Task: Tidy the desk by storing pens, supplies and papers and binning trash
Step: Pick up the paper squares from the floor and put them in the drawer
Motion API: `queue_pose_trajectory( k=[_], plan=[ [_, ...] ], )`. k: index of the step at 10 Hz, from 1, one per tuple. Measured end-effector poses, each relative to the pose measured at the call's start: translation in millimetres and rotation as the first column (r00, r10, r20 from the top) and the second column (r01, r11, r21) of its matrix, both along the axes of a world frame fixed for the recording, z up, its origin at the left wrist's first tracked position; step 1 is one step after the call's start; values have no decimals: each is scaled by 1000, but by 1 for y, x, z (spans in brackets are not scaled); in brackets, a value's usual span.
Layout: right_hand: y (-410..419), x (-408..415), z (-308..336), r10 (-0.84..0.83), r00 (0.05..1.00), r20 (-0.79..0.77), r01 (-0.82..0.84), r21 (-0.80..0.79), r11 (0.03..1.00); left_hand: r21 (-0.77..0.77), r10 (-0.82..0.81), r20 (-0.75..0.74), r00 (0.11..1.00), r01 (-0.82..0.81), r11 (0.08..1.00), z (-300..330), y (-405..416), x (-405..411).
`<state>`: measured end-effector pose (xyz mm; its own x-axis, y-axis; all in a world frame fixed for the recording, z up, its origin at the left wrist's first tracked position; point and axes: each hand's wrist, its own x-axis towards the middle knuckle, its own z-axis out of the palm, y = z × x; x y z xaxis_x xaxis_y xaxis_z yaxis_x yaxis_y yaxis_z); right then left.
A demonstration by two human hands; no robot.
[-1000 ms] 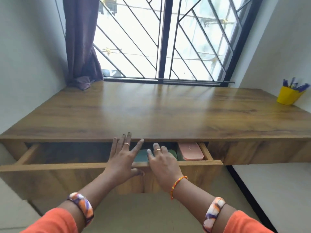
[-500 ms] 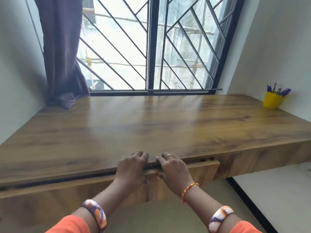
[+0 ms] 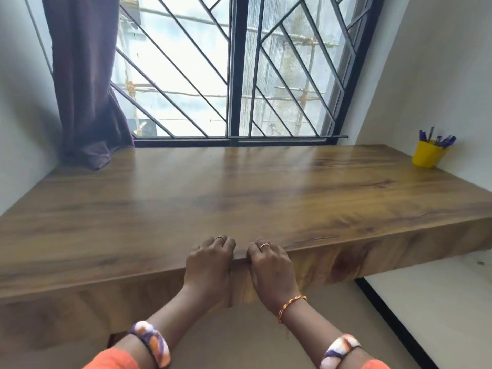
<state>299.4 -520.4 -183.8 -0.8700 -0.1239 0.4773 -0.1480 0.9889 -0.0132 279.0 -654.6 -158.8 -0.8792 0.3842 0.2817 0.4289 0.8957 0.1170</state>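
The wooden desk (image 3: 239,193) has a bare top. Its drawer front (image 3: 241,287) sits flush under the desk's front edge, and what lies inside is hidden. My left hand (image 3: 209,262) and my right hand (image 3: 270,265) press side by side against the middle of the drawer front. Their fingers curl over the seam at the desk edge. A yellow cup (image 3: 427,157) holding several blue pens (image 3: 439,139) stands at the far right corner, by the wall.
A dark curtain (image 3: 87,89) hangs at the back left, its hem resting on the desk. A barred window (image 3: 239,75) runs along the back. Walls close in on both sides. White floor (image 3: 439,302) shows at lower right.
The drawer was open, showing a green and a pink box inside. Both hands pushed it in and it is now shut flush. The view has tilted upward.
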Motion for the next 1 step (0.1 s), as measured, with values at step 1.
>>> queue_pose_trajectory(
  k=[1],
  plan=[
    [6,5,18,38,992,-118,-59,-176,983,136,48,41,998,-53,989,22,4,7]
  ],
)
